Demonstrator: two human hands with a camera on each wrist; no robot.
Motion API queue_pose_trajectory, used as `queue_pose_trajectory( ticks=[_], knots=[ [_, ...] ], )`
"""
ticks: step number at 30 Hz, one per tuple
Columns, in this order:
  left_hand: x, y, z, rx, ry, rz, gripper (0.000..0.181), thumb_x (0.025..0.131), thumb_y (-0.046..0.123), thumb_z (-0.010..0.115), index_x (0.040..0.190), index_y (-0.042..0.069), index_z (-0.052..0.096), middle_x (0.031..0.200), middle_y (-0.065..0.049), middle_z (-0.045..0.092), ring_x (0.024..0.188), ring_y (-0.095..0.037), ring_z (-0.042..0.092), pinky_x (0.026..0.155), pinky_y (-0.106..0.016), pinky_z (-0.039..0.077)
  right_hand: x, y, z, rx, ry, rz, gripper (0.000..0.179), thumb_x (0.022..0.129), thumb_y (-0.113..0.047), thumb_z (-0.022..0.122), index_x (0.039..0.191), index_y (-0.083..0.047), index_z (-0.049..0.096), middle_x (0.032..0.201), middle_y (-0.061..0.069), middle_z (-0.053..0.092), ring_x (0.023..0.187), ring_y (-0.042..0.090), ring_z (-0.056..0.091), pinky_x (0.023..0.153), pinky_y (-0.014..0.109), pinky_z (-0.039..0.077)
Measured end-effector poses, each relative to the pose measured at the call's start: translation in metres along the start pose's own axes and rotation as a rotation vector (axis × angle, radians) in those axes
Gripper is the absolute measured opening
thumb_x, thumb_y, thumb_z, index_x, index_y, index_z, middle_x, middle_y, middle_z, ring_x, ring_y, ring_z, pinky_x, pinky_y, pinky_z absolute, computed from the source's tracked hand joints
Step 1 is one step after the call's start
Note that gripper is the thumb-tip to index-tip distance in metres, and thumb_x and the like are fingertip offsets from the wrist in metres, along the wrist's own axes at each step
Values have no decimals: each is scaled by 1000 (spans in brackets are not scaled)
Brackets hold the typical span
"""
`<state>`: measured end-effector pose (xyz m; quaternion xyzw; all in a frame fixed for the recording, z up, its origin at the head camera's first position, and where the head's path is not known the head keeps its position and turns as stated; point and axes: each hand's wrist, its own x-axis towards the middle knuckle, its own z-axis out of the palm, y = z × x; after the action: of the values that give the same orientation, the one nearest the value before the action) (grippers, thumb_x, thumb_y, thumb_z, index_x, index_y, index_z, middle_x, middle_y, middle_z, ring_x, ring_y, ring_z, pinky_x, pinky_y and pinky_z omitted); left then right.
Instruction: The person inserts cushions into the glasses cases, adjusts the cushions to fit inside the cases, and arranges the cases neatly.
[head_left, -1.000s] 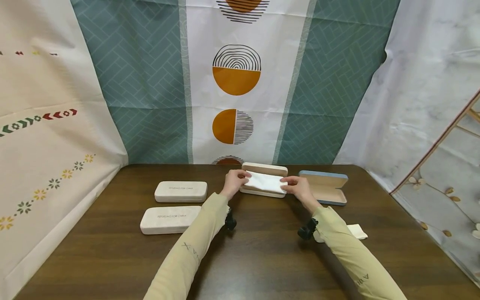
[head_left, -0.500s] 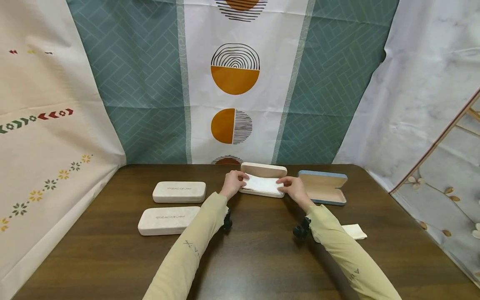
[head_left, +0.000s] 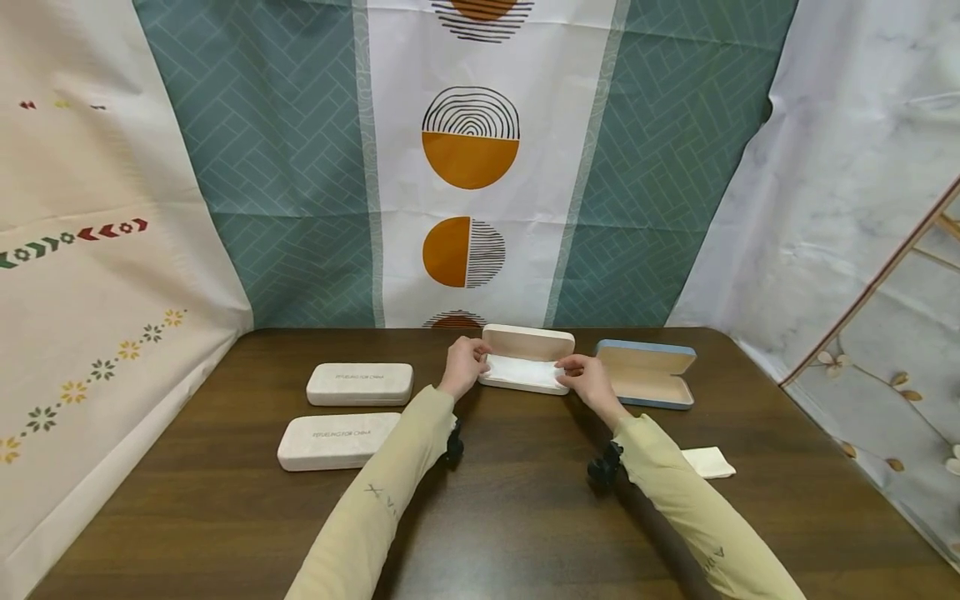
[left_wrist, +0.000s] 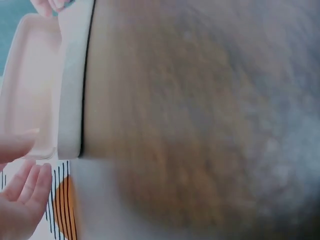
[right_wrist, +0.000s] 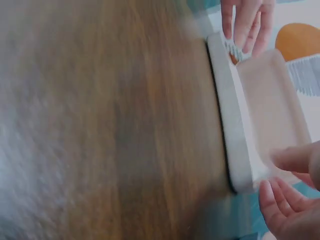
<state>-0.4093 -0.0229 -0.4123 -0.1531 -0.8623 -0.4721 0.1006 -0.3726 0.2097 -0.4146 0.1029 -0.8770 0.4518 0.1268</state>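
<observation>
A white cloth (head_left: pixel 521 371) lies flat in the lower half of an open off-white glasses case (head_left: pixel 529 342) at the back of the table. My left hand (head_left: pixel 465 367) is at the case's left end; in the left wrist view its thumb (left_wrist: pixel 17 145) is spread from the fingers, with a gap between. At the right end is my right hand (head_left: pixel 588 381). In the right wrist view, its thumb (right_wrist: pixel 292 159) reaches over the inside of the case while the straight fingers stay outside, by the end wall.
Two closed off-white glasses cases, a rear one (head_left: pixel 360 384) and a front one (head_left: pixel 337 442), lie on the left. An open blue glasses case (head_left: pixel 647 375) stands to the right. A folded cream cloth (head_left: pixel 707 462) lies beside the right sleeve.
The white cloth, earlier held up between both hands over the case, has come down into its lower half. Both hands have lowered slightly and their fingers have loosened from its ends.
</observation>
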Motion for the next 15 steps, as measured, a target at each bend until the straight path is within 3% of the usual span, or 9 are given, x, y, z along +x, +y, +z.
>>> queue_pose_trajectory(
  ticks=[5, 7, 12, 15],
  knots=[
    [2, 3, -4, -88, 187, -6, 18, 78, -3, 68, 93, -6, 60, 88, -18, 52, 80, -29, 51, 71, -38, 42, -5, -10, 2, 30, 150, 17, 25, 84, -2, 63, 105, 9, 54, 98, 22, 55, 86, 31, 53, 76, 41, 42],
    [4, 5, -5, -126, 235, -18, 22, 80, 4, 68, 98, -5, 57, 89, -18, 51, 81, -29, 49, 71, -39, 41, -5, -14, 2, 47, 207, 11, 28, 86, -6, 62, 108, 7, 52, 101, 21, 53, 88, 31, 51, 78, 41, 41],
    [9, 12, -4, -210, 238, -64, 36, 86, 19, 65, 114, -1, 55, 102, -19, 49, 92, -29, 47, 77, -39, 41, 1, -21, 3, 53, 301, -19, 32, 87, -14, 62, 111, 4, 52, 104, 19, 50, 93, 30, 48, 81, 40, 38],
    [11, 14, -1, -240, 232, -71, 38, 87, 22, 63, 117, 1, 56, 106, -20, 50, 96, -29, 47, 80, -40, 40, 7, -22, 4, 61, 311, -2, 35, 88, -18, 61, 115, 2, 52, 107, 18, 48, 97, 30, 47, 84, 39, 37]
  ],
)
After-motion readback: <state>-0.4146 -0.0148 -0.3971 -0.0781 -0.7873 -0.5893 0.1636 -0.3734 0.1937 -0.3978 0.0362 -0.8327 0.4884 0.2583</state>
